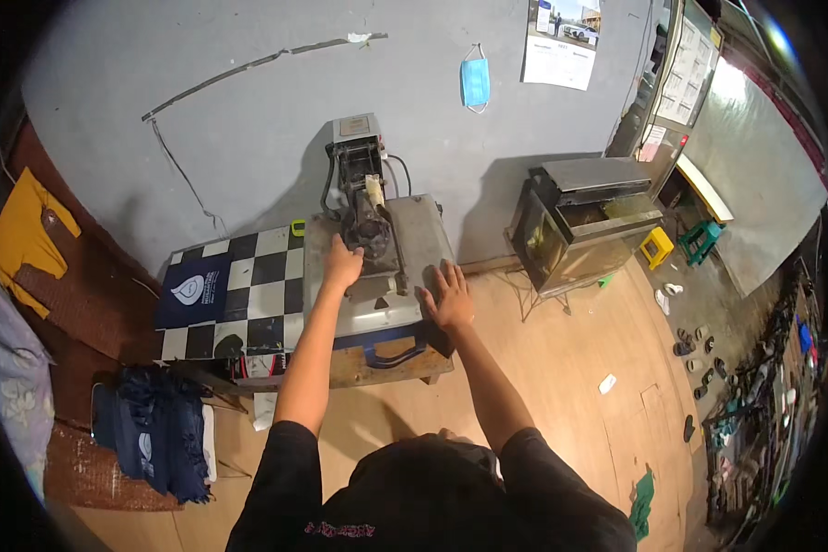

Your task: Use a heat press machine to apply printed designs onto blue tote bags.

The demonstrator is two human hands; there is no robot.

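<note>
A heat press (414, 228) with a grey metal upper plate stands against the wall in front of me. My left hand (343, 265) is over the left-middle of the plate, beside the dark central mount, its fingers mostly curled. Whether it grips a part there is hidden. My right hand (450, 298) lies on the plate's right edge, fingers spread, holding nothing. A blue handle (395, 353) juts from the press's front between my forearms. To the left, a dark blue printed cloth (194, 290) lies flat on a black-and-white checkered tabletop (265, 276).
A small yellow-green device (298, 228) sits beside the press. Dark blue cloths (155, 431) are piled low at left, near yellow cloth (31, 234). A glass tank (579, 234) on a stand is at right. Green cloth (642, 507) and several shoes (704, 359) lie on the floor.
</note>
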